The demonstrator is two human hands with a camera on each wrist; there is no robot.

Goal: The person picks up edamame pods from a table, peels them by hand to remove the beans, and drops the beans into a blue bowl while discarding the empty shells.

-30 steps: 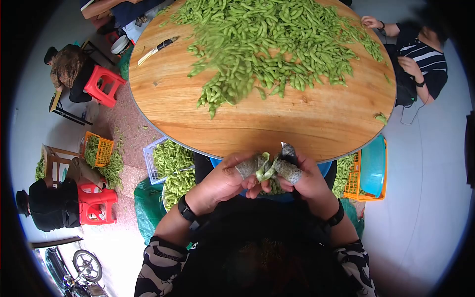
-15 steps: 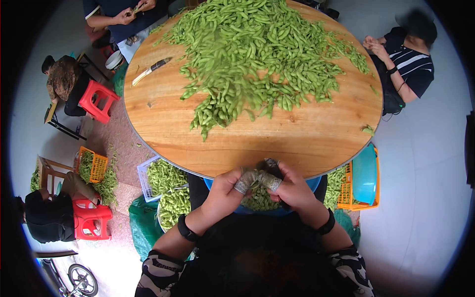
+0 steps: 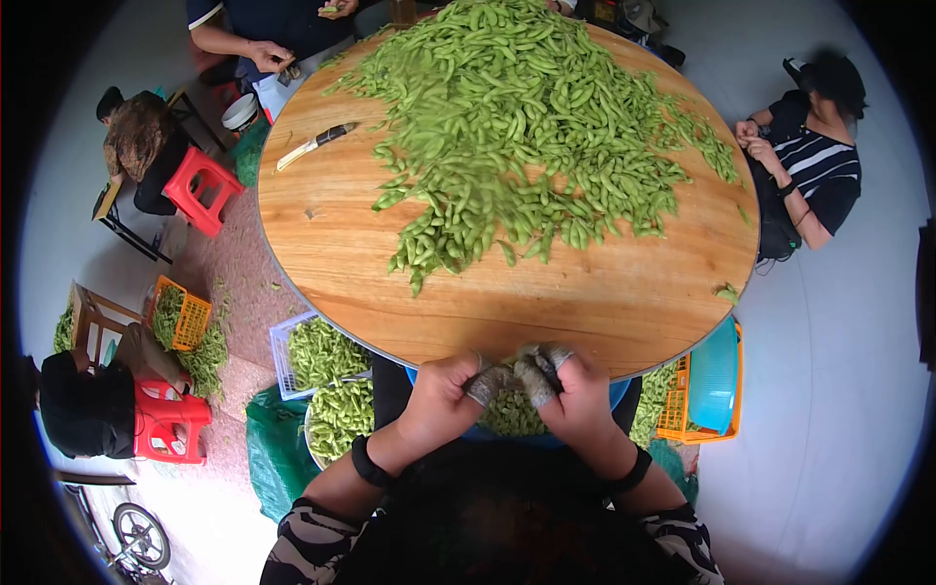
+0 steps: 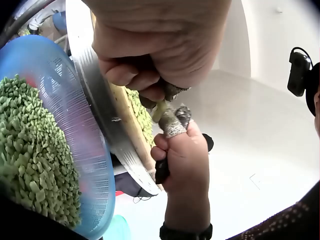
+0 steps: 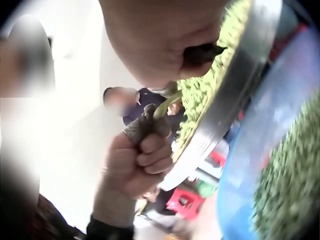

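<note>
In the head view, my left hand (image 3: pixel 439 398) and right hand (image 3: pixel 582 398) meet just over the near table edge, their thumbs wrapped in grey tape. Between the fingertips is a green bean pod (image 4: pixel 160 111), pinched by the left hand, its outer end right at the right thumb. My right hand also grips a small knife, whose dark handle (image 4: pixel 161 171) sticks out below its curled fingers in the left wrist view. The fingers hide most of the blade. Directly below is a blue basket (image 4: pixel 102 185) of shelled green beans (image 4: pixel 32 150).
Bean pods (image 3: pixel 526 127) are heaped on the round wooden table (image 3: pixel 331 258); another knife (image 3: pixel 317 146) lies at its left. A white crate (image 3: pixel 283 346) of pods and a green sack (image 3: pixel 273 453) stand left, an orange crate (image 3: pixel 731 429) right. Several other people sit or stand around.
A split pod showed between my hands a second ago; then the hands closed together, hiding it. They are still close together. The head view has shifted, so the table sits lower.
</note>
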